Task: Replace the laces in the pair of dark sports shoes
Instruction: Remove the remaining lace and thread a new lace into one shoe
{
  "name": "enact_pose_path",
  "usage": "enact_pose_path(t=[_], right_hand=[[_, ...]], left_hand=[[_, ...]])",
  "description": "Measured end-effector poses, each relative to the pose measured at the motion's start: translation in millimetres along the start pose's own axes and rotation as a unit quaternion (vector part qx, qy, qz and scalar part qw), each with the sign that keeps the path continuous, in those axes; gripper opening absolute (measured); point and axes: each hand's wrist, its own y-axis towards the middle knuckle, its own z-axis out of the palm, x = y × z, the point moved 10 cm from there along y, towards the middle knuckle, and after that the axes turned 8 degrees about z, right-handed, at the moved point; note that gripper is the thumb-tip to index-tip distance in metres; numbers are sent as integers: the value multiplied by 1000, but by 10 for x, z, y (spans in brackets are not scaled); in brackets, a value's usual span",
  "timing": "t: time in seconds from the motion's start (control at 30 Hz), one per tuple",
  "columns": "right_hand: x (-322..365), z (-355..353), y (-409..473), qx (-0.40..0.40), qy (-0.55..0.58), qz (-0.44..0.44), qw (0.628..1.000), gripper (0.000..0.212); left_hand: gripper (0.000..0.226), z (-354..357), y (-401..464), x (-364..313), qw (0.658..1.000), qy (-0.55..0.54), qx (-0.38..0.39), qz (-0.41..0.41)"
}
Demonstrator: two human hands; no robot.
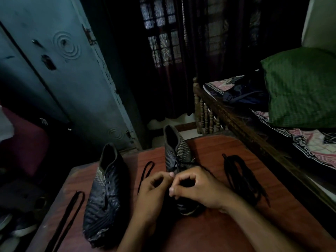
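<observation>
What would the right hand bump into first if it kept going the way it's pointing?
Most likely the left hand: the right hand points leftward across the laced shoe, fingertips nearly meeting. Depth is unclear.

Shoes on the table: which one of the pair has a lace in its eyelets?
The right-hand shoe, under both hands, has a lace crossing its eyelets. The left-hand shoe shows bare eyelets.

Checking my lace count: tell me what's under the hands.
Under the left hand and right hand lies the right shoe, still laced. Both pinch its lace. Its front eyelets are covered.
</observation>
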Motion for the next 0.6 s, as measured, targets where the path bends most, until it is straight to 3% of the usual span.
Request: enact_pose_path(t=[0.07,0.2,0.3,0.47,0.6], right_hand=[[-42,-30,10,-16,20,16,1000,23],[-161,-207,14,-122,43,49,990,44],[-216,-273,13,-161,56,73,983,43],[-209,-195,32,-145,48,66,986,28],[-176,-191,40,-124,48,44,990,22]], left_hand=[[18,-6,-4,7,999,-30,-4,-9],[15,50,-15,-93,999,-41,35,5],[16,117,-46,-144,995,-48,82,11],[20,186,-75,-142,987,-15,153,35],[30,184,-81,-178,990,-20,134,32]])
